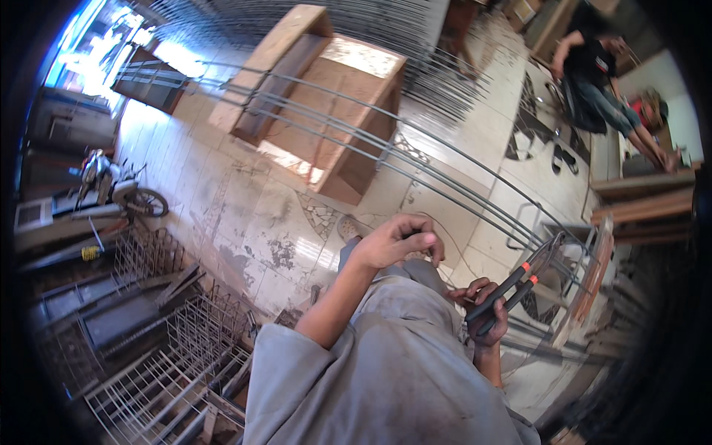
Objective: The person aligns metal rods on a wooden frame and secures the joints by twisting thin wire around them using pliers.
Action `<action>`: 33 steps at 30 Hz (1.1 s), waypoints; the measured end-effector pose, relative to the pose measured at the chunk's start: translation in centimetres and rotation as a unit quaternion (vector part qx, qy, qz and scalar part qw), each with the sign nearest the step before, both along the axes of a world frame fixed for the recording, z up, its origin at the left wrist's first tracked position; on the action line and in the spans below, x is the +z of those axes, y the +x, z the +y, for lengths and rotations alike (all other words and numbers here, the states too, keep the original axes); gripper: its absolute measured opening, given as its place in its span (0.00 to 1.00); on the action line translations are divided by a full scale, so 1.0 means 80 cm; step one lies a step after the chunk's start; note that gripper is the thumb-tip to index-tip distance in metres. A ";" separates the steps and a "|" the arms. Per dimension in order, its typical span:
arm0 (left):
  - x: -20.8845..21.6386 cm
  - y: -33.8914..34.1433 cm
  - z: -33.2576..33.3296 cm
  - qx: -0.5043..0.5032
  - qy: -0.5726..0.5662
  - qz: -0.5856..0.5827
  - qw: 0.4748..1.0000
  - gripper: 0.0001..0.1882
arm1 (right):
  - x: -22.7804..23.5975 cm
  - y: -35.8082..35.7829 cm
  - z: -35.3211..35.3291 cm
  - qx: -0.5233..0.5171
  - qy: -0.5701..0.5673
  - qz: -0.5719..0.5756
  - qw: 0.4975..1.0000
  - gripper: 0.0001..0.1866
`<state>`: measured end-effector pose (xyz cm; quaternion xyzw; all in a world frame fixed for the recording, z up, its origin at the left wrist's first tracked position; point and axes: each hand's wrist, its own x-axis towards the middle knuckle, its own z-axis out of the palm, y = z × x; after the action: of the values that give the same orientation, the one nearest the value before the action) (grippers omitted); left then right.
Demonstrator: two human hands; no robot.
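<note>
My right hand [487,315] is wrapped round the dark handles of a pair of pincers [512,288] with orange marks. The pincers' jaws point up and right, close to the end of a long cage of steel rods [437,178]. Thin bent steel ties cross the rods at intervals. My left hand [400,241] hovers before my body, near side of the rods, fingers loosely bent and thumb apart, with nothing visible in it. Whether the jaws touch a rod cannot be made out.
A wooden box-like stand [341,63] sits under the rods; a wooden trestle [582,285] is at their right end. Many loose rods [371,22] lie behind. Wire cages [200,326] and a motorcycle [122,189] are at left. A person [593,74] sits far right.
</note>
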<state>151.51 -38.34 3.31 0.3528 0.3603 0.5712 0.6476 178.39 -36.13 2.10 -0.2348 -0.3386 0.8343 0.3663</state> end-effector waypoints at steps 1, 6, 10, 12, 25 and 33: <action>-0.010 -0.015 -0.024 0.055 -0.013 -0.002 0.998 0.17 | -0.005 -0.018 -0.006 0.032 -0.031 0.019 0.999 0.23; -0.048 -0.108 -0.148 0.276 -0.045 -0.038 0.959 0.18 | 0.001 -0.129 -0.027 0.211 -0.050 -0.074 0.973 0.20; -0.122 -0.168 -0.243 0.344 0.055 -0.259 0.901 0.27 | 0.006 -0.244 -0.053 0.307 0.028 -0.161 0.938 0.20; -0.116 -0.189 -0.274 0.406 0.065 -0.343 0.844 0.36 | 0.012 -0.311 -0.067 0.371 0.029 -0.177 0.911 0.21; -0.037 -0.325 -0.402 0.701 0.112 -0.453 0.538 0.44 | -0.005 -0.620 -0.236 0.619 0.181 -0.186 0.741 0.15; -0.051 -0.435 -0.455 0.822 0.096 -0.300 0.475 0.33 | -0.037 -0.778 -0.285 0.674 0.169 -0.210 0.687 0.17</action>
<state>116.73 -74.76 -0.80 -0.2373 0.2125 0.9439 -0.0873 116.14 -58.96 -0.85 -0.0466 -0.6094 0.7136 -0.3424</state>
